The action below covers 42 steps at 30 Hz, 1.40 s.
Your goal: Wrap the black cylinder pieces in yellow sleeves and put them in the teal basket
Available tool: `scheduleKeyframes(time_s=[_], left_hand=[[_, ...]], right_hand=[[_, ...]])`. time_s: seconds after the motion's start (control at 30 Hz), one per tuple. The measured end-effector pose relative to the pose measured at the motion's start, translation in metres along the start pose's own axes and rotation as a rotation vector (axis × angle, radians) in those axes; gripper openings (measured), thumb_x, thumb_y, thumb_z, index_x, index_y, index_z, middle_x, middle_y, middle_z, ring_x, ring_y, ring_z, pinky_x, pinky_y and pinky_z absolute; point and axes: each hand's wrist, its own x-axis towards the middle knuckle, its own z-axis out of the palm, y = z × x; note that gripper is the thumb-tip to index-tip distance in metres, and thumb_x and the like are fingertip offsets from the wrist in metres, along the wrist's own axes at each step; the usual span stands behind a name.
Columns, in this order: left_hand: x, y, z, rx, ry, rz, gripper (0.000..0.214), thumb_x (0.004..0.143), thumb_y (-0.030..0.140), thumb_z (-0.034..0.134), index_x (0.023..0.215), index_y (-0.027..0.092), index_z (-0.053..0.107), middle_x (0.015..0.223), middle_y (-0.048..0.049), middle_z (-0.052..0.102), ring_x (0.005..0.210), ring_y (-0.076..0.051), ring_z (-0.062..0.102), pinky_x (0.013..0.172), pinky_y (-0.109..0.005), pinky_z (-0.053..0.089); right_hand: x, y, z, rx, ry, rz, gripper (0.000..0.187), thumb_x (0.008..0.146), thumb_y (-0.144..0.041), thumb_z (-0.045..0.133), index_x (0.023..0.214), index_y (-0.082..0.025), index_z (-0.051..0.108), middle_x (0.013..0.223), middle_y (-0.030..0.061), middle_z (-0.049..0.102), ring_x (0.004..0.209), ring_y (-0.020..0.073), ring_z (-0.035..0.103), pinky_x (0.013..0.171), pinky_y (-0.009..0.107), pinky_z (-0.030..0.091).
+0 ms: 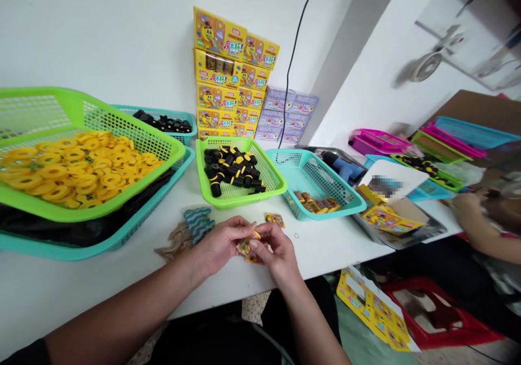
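Just over the white counter (325,251), the left grip (222,245) and right grip (279,254) are closed in on each other, their fingers pinching a small yellow printed packet (249,248) between them. Just ahead of the right grip lies a second yellow packet (275,220), with a tiny pale ring (296,235) near it. Left of the grips sits a blue patterned cloth scrap (198,225). Farther ahead stands a green basket (228,204) of black-and-yellow rolls, with a turquoise basket (321,216) of small packets to its right and a larger green basket (101,207) of yellow rings to its left. A co-worker's hand (466,210) is well off to the right.
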Motion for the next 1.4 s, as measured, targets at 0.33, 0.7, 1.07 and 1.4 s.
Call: scheduleKeyframes(time_s=[0.33,0.7,1.07,1.4], left_hand=[[0.002,0.003,0.003,0.059,0.006,-0.082,0.043,0.073,0.053,0.074,0.074,0.011,0.062,0.063,-0.0047,0.063,0.053,-0.013,0.055,0.05,-0.023,0.038],[0.005,0.004,0.002,-0.194,0.124,0.017,0.014,0.069,0.018,0.079,0.075,0.01,0.069,0.076,-0.0068,0.068,0.067,-0.014,0.062,0.066,-0.025,0.049],[0.005,0.0,0.003,-0.208,0.12,-0.014,0.009,0.075,0.014,0.074,0.07,0.009,0.069,0.072,-0.0068,0.067,0.064,-0.013,0.062,0.065,-0.024,0.051],[0.006,-0.001,0.0,-0.083,0.216,0.109,0.027,0.058,0.022,0.087,0.073,0.013,0.067,0.074,-0.0032,0.065,0.065,-0.014,0.06,0.059,-0.024,0.048]], right_hand=[[-0.002,-0.004,-0.003,-0.716,0.133,-0.819,0.046,0.083,-0.004,0.061,0.124,-0.023,0.053,0.11,0.01,0.064,0.1,0.0228,0.061,0.086,0.043,0.053],[0.001,0.001,0.002,-0.507,0.173,-0.533,0.028,0.087,-0.013,0.065,0.114,-0.022,0.067,0.091,0.0046,0.064,0.081,0.016,0.061,0.07,0.03,0.053],[0.003,0.003,0.004,-0.494,0.207,-0.577,0.022,0.084,-0.009,0.068,0.103,-0.02,0.072,0.079,0.0027,0.064,0.071,0.0139,0.06,0.064,0.027,0.051],[0.003,-0.007,0.008,-0.73,0.151,-0.416,0.03,0.083,-0.036,0.07,0.106,-0.017,0.063,0.086,0.0064,0.064,0.078,0.0196,0.06,0.068,0.032,0.05]])
